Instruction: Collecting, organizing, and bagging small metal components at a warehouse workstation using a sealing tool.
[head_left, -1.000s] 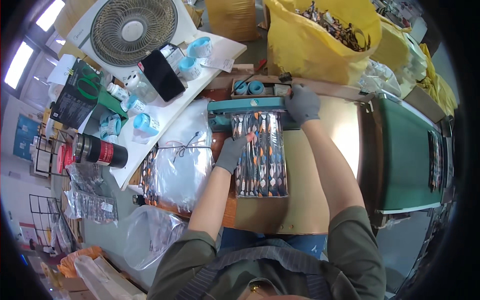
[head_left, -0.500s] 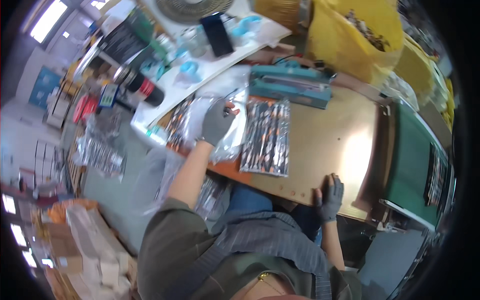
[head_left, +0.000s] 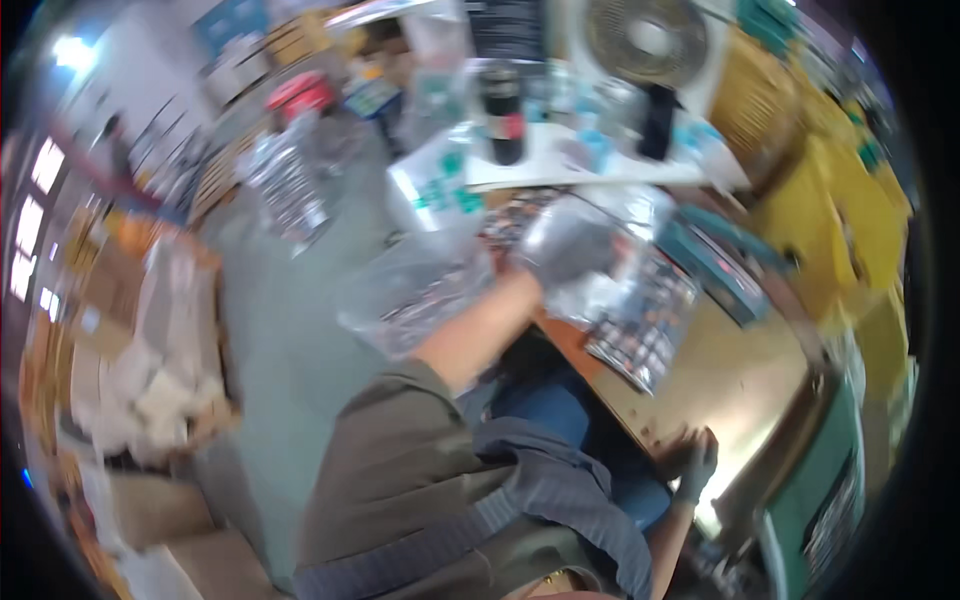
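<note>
Blurry frame. Left hand, gloved, pressed flat on clear plastic bags at the wooden table's far edge; grip unclear. Right hand, gloved, rested fingers-down on the table's near edge, holding nothing. Best to pinch one bag only, slowly.

Only 1 view, from the person's head, tilted steeply down and swung toward their left, motion-blurred. It looks past the left shoulder and forearm to the wooden table at right, close below; the grey floor fills the left. Fisheye bends edges at the rim.
</note>
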